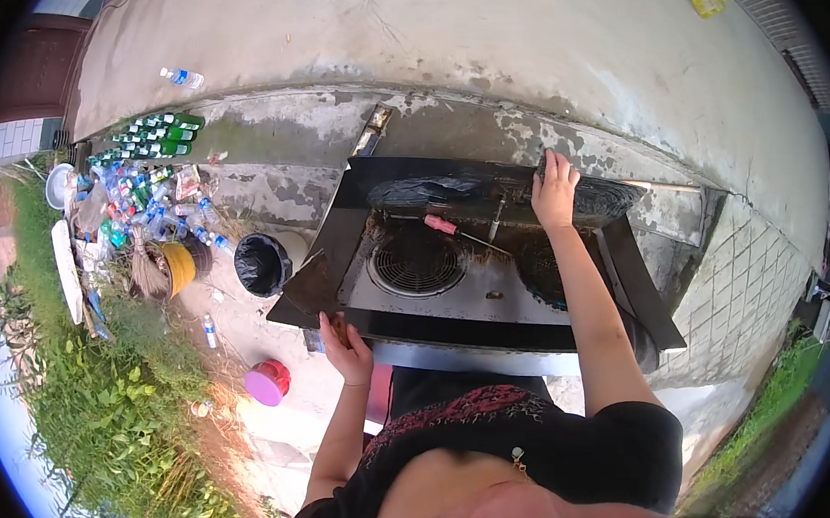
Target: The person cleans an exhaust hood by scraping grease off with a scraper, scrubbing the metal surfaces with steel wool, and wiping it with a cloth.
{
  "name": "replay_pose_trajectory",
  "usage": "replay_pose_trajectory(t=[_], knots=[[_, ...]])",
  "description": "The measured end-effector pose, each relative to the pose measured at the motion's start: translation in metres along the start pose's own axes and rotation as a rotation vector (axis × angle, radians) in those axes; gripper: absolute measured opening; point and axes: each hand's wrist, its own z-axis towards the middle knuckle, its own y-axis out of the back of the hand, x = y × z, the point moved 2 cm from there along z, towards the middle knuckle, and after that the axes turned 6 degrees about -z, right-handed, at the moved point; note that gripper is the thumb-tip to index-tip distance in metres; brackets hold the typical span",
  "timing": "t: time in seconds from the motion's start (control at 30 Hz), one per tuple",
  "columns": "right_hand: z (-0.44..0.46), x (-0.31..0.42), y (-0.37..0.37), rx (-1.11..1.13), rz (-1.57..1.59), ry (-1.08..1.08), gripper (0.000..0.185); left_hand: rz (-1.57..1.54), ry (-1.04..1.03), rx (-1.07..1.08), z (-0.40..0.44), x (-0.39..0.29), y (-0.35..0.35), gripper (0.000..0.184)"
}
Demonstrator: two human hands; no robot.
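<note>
A greasy black range hood lies in front of me with its underside up, showing a round fan grille on the left and a dark round opening on the right. A screwdriver with a pink-red handle rests across its middle, its shaft pointing right. My right hand is closed over the hood's far edge, fingertips on the rim. At the near left corner my left hand is closed around a small brownish thing, mostly hidden by the fingers, beside the hood's edge.
Left of the hood stands a bin lined with a black bag. Beyond it lie a heap of plastic bottles and several green bottles. A red tub with a pink lid sits on the ground. A peeling wall rises behind.
</note>
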Motion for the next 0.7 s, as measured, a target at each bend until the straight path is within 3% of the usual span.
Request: replay_pose_trajectory(t=[0.1, 0.27, 0.37, 0.5, 0.6, 0.7], knots=[[0.006, 0.102, -0.026, 0.119, 0.029, 0.094, 0.056, -0.056, -0.071, -0.040, 0.005, -0.002, -0.002, 0.060], [0.029, 0.212, -0.050, 0.275, 0.111, 0.300, 0.046, -0.269, 0.089, -0.129, 0.041, -0.023, -0.001, 0.068], [0.042, 0.171, -0.028, 0.309, 0.136, 0.418, 0.042, -0.120, -0.041, -0.220, 0.064, -0.003, 0.018, 0.071], [0.042, 0.057, 0.007, 0.437, 0.119, 0.338, 0.046, -0.016, -0.014, -0.373, 0.071, 0.038, 0.040, 0.059], [0.023, 0.010, 0.029, 0.339, 0.007, 0.404, 0.052, -0.174, 0.130, -0.514, 0.071, 0.035, 0.038, 0.051], [0.022, 0.014, 0.041, 0.255, -0.058, 0.559, 0.050, -0.203, 0.152, -0.556, 0.071, 0.030, 0.035, 0.048]])
